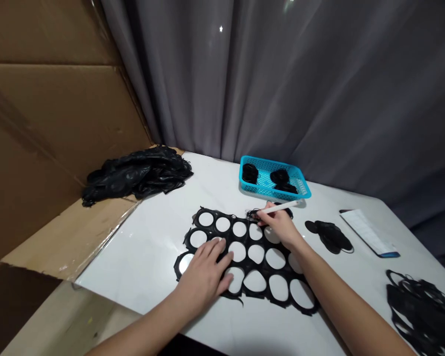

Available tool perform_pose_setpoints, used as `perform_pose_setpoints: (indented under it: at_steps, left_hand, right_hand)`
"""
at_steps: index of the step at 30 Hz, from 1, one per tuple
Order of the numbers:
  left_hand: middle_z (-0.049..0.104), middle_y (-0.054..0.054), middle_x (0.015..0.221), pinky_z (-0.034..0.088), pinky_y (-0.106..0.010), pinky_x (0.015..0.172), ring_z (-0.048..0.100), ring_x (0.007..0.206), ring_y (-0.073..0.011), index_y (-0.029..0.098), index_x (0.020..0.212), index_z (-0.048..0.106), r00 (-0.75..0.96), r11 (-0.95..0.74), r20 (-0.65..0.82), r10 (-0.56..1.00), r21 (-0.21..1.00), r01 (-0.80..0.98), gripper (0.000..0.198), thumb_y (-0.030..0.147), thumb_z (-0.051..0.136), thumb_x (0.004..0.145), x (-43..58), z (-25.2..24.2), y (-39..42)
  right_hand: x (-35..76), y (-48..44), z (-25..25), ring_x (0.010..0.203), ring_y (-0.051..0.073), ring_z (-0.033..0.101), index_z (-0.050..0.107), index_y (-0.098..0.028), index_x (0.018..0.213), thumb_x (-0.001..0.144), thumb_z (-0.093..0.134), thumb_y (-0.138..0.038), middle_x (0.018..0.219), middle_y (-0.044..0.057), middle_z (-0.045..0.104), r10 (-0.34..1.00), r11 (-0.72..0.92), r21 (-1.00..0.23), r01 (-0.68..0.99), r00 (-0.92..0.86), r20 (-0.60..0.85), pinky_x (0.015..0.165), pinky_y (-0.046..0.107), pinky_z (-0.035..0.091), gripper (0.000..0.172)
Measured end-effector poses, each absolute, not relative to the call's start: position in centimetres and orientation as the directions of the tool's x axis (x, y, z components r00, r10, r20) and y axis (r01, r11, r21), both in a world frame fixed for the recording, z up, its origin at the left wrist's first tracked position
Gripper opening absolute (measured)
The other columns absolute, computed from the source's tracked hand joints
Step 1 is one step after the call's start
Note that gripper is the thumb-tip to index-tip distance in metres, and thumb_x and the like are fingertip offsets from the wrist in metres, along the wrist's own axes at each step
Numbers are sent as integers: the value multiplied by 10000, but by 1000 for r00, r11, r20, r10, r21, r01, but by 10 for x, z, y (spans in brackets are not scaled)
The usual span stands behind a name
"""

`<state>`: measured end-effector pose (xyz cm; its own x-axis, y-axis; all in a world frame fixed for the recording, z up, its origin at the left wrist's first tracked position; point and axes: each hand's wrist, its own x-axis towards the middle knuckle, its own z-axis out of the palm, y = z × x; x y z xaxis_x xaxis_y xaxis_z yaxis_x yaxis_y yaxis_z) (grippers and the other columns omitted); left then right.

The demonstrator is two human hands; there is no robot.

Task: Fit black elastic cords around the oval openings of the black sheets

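Black sheet (pixel 247 241) lies toward the table's (pixel 159 237) near edge, visible holes (pixel 255 281) already clear; my left hand (pixel 203 277) rests fingers spread on it, my right hand (pixel 278 225) grips a white pen-like tool (pixel 282 206); what's left, I can't tell.

We laid our left hand (pixel 202 277) palm down, fingers (pixel 224 263) spread, just below the frame's centre, left forearm (pixel 148 324) rising from the bottom edge, and bent our right hand (pixel 281 225) into a pinch right of centre, right forearm (pixel 341 301) slanting from the lower right.
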<state>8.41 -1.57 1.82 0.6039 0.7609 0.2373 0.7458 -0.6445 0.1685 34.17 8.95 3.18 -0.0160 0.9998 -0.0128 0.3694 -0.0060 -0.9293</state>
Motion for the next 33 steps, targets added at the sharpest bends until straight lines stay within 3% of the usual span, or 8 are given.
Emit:
perform_pose_setpoints:
  at_steps: [4,11,17,23,30,33]
  left_hand:
    - [496,-140,1494,374,-471,1147,437,1401,-307,153,1380,540,631,-669,231,741,160,726,466,348,604,962,90,14,15]
    - [430,-107,1551,320,-610,1135,318,1450,-409,220,1444,509,611,-640,203,765,144,755,527,444,579,973,93,-4,19]
    - [406,-93,1568,317,-680,1099,308,1424,-493,236,1461,499,585,-599,160,795,64,798,602,350,683,898,98,-3,15]
    - [402,-73,1573,293,-655,1128,296,1442,-459,259,1480,468,584,-602,165,795,84,794,616,324,670,902,95,-3,14]
    - [387,-79,1581,292,-645,1133,297,1441,-462,247,1481,468,589,-604,148,794,90,792,622,323,676,900,95,1,14]
    - [386,-70,1582,295,-643,1133,299,1440,-461,255,1483,464,589,-605,153,793,87,792,616,316,666,904,95,0,14]
  right_hand:
    - [317,78,27,653,179,656,476,-226,795,858,607,-453,816,41,707,972,-116,-963,243,-170,-160,567,262,448,269]
    - [322,78,37,742,206,685,492,-235,799,887,587,-477,897,43,700,999,12,-954,298,-37,1,686,303,489,275]
    - [311,63,34,688,172,597,471,-228,765,904,542,-364,761,-6,645,960,27,-909,415,-265,-93,684,293,445,207]
    - [306,58,27,678,154,471,469,-221,744,882,565,-344,697,-39,508,953,72,-884,462,-292,-75,649,270,394,208]
    - [307,60,26,711,162,497,494,-214,769,902,551,-306,743,-27,528,951,109,-866,488,-306,-52,670,279,398,172]
    - [304,55,22,731,170,513,466,-217,743,923,536,-265,770,-12,534,939,222,-814,537,-343,29,682,288,407,199]
